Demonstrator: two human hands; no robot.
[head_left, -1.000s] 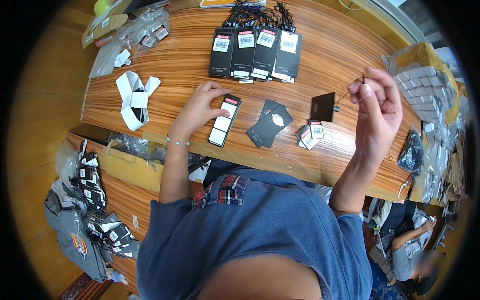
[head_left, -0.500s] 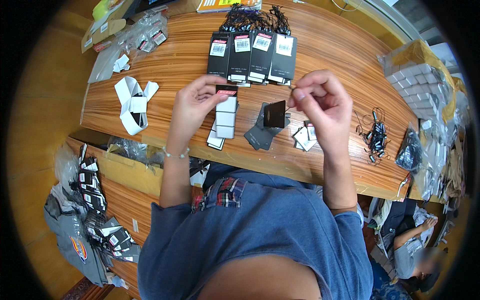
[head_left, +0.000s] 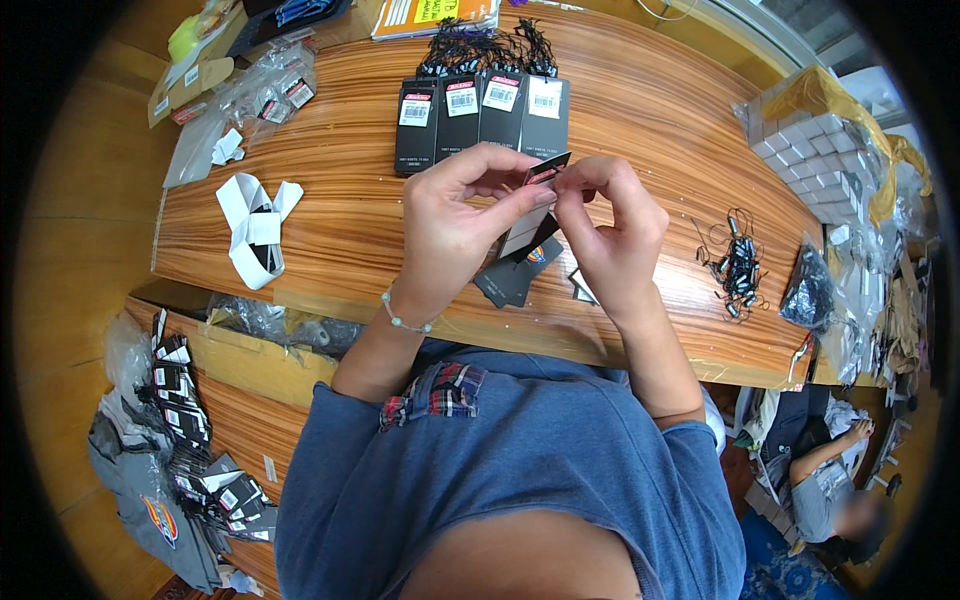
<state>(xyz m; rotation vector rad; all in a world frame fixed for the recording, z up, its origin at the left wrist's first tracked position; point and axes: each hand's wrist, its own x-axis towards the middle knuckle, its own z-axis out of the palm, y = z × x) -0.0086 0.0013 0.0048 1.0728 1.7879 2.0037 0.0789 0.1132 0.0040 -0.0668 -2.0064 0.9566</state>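
Observation:
My left hand point(head_left: 448, 210) pinches a long black hang tag point(head_left: 520, 236) with pale panels, tilted above the table. Close against the tag's top end, the thumb and forefinger of my right hand point(head_left: 612, 215) are pressed together. The small dark card seen earlier on a string is hard to make out between the hands. Below them lie dark cards point(head_left: 507, 287) and a small white-edged card pile point(head_left: 582, 288), partly covered by my right hand. Farther back, black hang tags point(head_left: 457, 125) with white stickers rest in overlapping rows, their black strings point(head_left: 485, 48) bunched at the top.
Loose black strings point(head_left: 738, 268) lie at the right, beside a dark plastic bag point(head_left: 806, 288). A wrapped stack of small white boxes point(head_left: 800, 150) stands behind. At left is a curled white label strip point(head_left: 238, 215). Another person point(head_left: 825, 480) is at lower right.
My hands have come together. The left one brought the long tag rightward off the table, and the right one moved in to its top end. The view has shifted slightly.

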